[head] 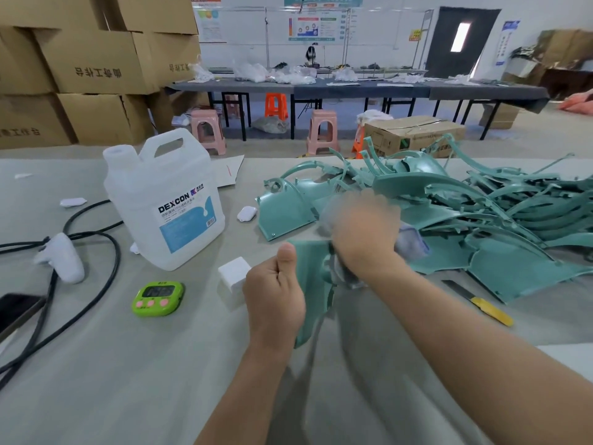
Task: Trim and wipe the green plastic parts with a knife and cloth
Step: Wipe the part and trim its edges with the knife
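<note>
Head view is showing me in the wiping step. My left grip (pixel 272 297) is curling tight round the near edge of 1 green part (pixel 313 277), thumb up on its face, holding it tilted over the tabletop (pixel 160 380). My right grip (pixel 362 232) is blurring with motion at the part's top. Its fingers are too smeared to read singly, but it appears to be closing on the cloth (pixel 412 244), which is bunching out beneath it and to its right. The knife (pixel 481 305) is lying idle on the tabletop to my right, beside the pile (pixel 497 203) of more parts and apart from both grips. I am judging that the next move is calling for rubbing across the whole face, then laying this part aside. Any trimming is going to need my right grip swapping cloth for knife.
</note>
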{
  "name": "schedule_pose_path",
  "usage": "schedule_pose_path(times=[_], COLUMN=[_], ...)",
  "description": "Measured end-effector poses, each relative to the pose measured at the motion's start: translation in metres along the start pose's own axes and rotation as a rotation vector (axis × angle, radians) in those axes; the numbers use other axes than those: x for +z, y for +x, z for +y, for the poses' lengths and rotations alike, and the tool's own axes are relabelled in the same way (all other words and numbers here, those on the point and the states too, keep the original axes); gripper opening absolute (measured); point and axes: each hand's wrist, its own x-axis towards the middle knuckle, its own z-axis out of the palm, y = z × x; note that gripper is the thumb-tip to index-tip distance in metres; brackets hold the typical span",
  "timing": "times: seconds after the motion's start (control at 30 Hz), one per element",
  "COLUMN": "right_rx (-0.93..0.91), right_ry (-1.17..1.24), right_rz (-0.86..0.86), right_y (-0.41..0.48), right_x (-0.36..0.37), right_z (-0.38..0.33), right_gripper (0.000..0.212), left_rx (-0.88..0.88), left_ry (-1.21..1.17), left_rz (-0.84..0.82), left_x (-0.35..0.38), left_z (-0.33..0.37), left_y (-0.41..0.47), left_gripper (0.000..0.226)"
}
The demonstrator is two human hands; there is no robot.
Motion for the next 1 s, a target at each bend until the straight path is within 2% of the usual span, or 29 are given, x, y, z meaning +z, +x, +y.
schedule_pose_path(times=[0.1,0.2,0.23,0.3,0.33,0.4,0.47,0.57,0.63,0.7,0.77,0.87,0.93,1.0], right_rx=[0.077,0.069,0.067,0.095,0.121,0.174,0.249,0.461,0.614,0.697,0.651,0.523,0.487,0.452], right_ry=[-0.065,-0.100,-0.106,-0.079,-0.042,0.061,0.206,0.547,0.914,1.292,1.498,1.675,1.789,1.761], right_rz=[-0.034,-0.014,-0.012,-0.023,-0.035,-0.056,-0.023,0.038,0.048,-0.041,-0.172,-0.231,-0.282,-0.369], right_y=[0.014,0.020,0.020,0.020,0.019,0.016,0.014,0.013,0.015,0.020,0.021,0.022,0.016,0.001], right_x=[0.000,-0.002,-0.003,-0.006,-0.008,-0.012,-0.019,-0.047,-0.074,-0.096,-0.107,-0.114,-0.116,-0.111], right_z=[0.026,0.047,0.053,0.065,0.070,0.078,0.083,0.090,0.096,0.104,0.109,0.116,0.114,0.102], right_gripper=[0.029,0.023,0.024,0.023,0.022,0.022,0.020,0.023,0.030,0.029,0.021,0.027,0.024,0.022], left_rx=[0.032,0.017,0.007,0.021,0.035,0.080,0.087,0.075,0.092,0.018,-0.068,-0.177,-0.229,-0.320], left_ry=[-0.009,-0.038,-0.051,-0.014,0.036,0.133,0.148,0.017,0.017,-0.033,-0.154,-0.300,-0.382,-0.503], left_rz=[-0.020,-0.070,-0.107,-0.199,-0.230,-0.272,-0.295,-0.316,-0.266,-0.185,-0.102,0.059,0.072,0.021], left_x=[-0.001,-0.002,-0.003,-0.008,-0.011,-0.017,-0.023,-0.031,-0.037,-0.040,-0.041,-0.042,-0.043,-0.041], left_z=[0.000,-0.004,-0.003,-0.001,0.002,0.001,0.002,-0.003,-0.006,-0.012,-0.016,-0.013,-0.013,-0.018], left_y=[0.000,0.004,0.004,0.007,0.008,0.011,0.016,0.024,0.030,0.035,0.037,0.037,0.038,0.040], left_gripper=[0.057,0.059,0.054,0.018,0.013,0.034,0.046,0.066,0.074,0.073,0.066,0.058,0.054,0.050])
